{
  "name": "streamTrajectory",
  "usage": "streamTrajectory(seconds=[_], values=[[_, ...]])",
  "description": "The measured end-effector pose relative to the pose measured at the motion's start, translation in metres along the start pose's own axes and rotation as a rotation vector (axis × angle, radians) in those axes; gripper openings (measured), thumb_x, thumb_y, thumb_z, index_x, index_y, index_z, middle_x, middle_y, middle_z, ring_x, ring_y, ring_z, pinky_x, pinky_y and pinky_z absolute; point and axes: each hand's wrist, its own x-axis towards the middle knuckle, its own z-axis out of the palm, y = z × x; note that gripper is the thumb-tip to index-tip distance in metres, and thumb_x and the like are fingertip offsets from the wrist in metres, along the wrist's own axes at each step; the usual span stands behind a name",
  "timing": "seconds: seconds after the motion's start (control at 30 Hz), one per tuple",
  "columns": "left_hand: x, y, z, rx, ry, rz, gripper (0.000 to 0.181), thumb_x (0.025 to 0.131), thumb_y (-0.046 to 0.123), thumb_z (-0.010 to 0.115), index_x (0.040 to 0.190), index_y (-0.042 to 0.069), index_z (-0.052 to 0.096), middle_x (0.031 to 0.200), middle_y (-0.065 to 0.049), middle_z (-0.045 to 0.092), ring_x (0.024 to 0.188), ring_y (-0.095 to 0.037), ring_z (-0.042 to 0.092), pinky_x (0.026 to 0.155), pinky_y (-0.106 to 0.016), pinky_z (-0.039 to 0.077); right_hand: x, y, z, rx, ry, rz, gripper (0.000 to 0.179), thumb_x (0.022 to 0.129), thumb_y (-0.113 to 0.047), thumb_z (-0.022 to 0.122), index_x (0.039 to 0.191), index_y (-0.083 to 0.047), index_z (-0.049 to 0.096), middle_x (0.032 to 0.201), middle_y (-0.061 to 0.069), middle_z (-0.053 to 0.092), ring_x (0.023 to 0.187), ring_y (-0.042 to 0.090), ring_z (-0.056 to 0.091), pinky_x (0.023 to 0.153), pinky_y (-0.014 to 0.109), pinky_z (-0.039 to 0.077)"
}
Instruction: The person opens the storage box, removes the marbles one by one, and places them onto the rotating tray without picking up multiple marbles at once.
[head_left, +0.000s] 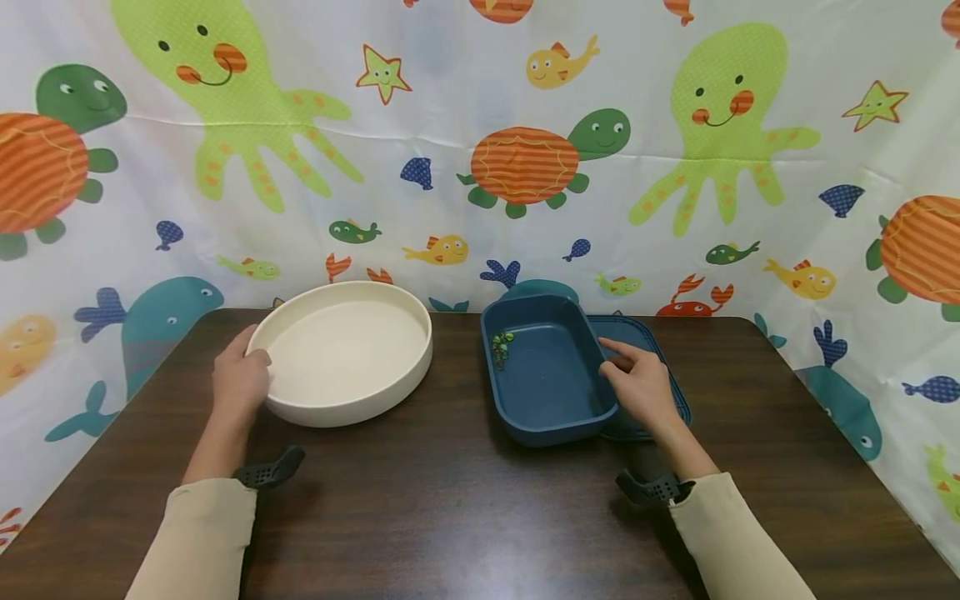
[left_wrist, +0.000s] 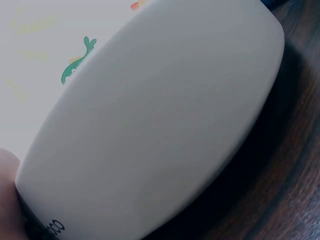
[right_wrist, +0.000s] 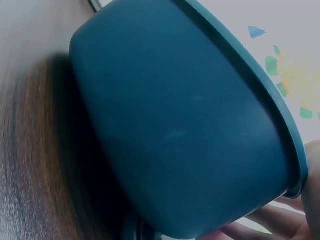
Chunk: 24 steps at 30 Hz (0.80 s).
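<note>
My left hand (head_left: 238, 375) grips the left rim of a round cream dish (head_left: 352, 410), thumb over the edge. Letters are printed on its outer wall (left_wrist: 150, 115), which fills most of the left wrist view. On the other side, my right hand (head_left: 647, 385) pinches the right rim of a deep blue rectangular tub (head_left: 551, 379), with a thumb (right_wrist: 312, 175) at the rim and fingers against the wall in the right wrist view. A small sprig of green leaves (head_left: 501, 346) lies inside the tub, by its left wall.
A flat blue lid (head_left: 632, 331) lies partly beneath the tub, on its right. Dark wood table (head_left: 465, 517) spreads in front of both vessels. Behind it hangs a white curtain (head_left: 450, 100) printed with sea animals. A black strap (head_left: 270, 471) circles each wrist.
</note>
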Motion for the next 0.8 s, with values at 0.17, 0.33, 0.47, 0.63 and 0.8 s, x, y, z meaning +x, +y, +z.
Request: streamTrajectory(seconds=[0.17, 0.33, 0.47, 0.63, 0.8], values=[[-0.002, 0.000, 0.001, -0.005, 0.005, -0.003, 0.067, 0.100, 0.018, 0.024, 0.164, 0.020, 0.006, 0.172, -0.009, 0.007, 0.157, -0.040, 0.014, 0.124, -0.059, 0.019, -0.002, -0.005, 0.000, -0.010, 0.009, 0.004, 0.049, 0.095, -0.016, 0.055, 0.144, -0.015, 0.059, 0.123, 0.018, 0.073, 0.109, 0.032, 0.070, 0.070, 0.028, 0.047], [-0.003, 0.000, 0.001, -0.003, 0.014, -0.006, 0.067, 0.100, 0.020, 0.024, 0.164, 0.019, 0.006, 0.172, -0.010, 0.008, 0.157, -0.040, 0.016, 0.124, -0.059, 0.020, -0.004, -0.010, 0.005, -0.013, 0.017, 0.011, 0.049, 0.095, -0.015, 0.055, 0.144, -0.014, 0.059, 0.120, 0.019, 0.074, 0.103, 0.031, 0.071, 0.067, 0.027, 0.045], [-0.004, -0.001, 0.001, -0.005, 0.017, -0.011, 0.066, 0.100, 0.020, 0.024, 0.164, 0.019, 0.007, 0.171, -0.010, 0.008, 0.157, -0.040, 0.016, 0.125, -0.059, 0.019, -0.005, -0.011, 0.011, -0.015, 0.023, 0.008, 0.050, 0.094, -0.015, 0.055, 0.144, -0.014, 0.058, 0.120, 0.019, 0.074, 0.105, 0.032, 0.071, 0.068, 0.027, 0.047], [-0.005, -0.001, 0.001, 0.005, 0.025, -0.008, 0.067, 0.099, 0.020, 0.025, 0.164, 0.019, 0.008, 0.171, -0.010, 0.009, 0.157, -0.041, 0.016, 0.124, -0.060, 0.019, -0.007, -0.012, 0.017, -0.016, 0.024, 0.016, 0.050, 0.094, -0.016, 0.055, 0.144, -0.014, 0.058, 0.121, 0.018, 0.073, 0.103, 0.031, 0.072, 0.066, 0.028, 0.045], [-0.007, 0.000, 0.001, 0.012, 0.031, -0.001, 0.067, 0.099, 0.019, 0.025, 0.164, 0.019, 0.008, 0.171, -0.011, 0.010, 0.156, -0.041, 0.017, 0.125, -0.059, 0.019, -0.009, -0.013, 0.021, -0.015, 0.010, 0.031, 0.051, 0.093, -0.017, 0.054, 0.145, -0.014, 0.056, 0.124, 0.018, 0.072, 0.088, 0.027, 0.069, 0.063, 0.028, 0.041]])
